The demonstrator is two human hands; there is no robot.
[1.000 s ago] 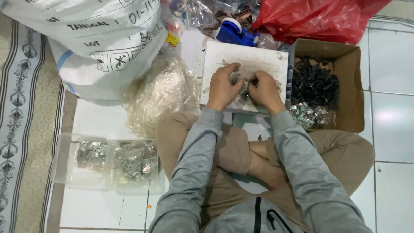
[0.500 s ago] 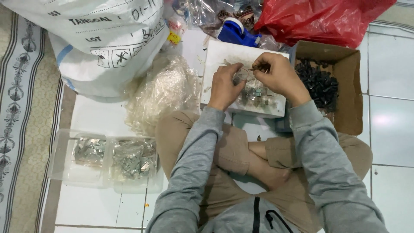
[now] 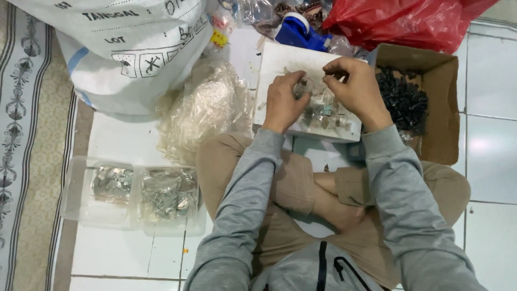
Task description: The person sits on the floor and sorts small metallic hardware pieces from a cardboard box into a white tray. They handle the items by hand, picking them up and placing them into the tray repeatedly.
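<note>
Left hand [image 3: 284, 102] curled over the white board [image 3: 280, 59], fingers bent round a small clear packet [image 3: 305, 85] pinched at thumb and fingertips. Right hand [image 3: 355, 89] just beside it, fingers drawn together in a tight pinch at the packet's top edge; whatever sits between those fingertips too small to make out. Both hands hovering above a scatter of small metal parts [image 3: 326, 113] on the near half of the board. Board resting at the knees, cardboard box [image 3: 444, 97] of dark parts [image 3: 403, 98] right of it. Far left, big white sack [image 3: 129, 43]; crumpled clear plastic [image 3: 207, 110] near it. Near left, two clear tubs [image 3: 81, 213] with shiny bits. Far right, red bag [image 3: 398, 21], blue tape dispenser [image 3: 296, 32] beside it.

Compared with half a second ago: right hand pulled in from the board's far right corner, now closer to the left hand; left hand barely shifted.
</note>
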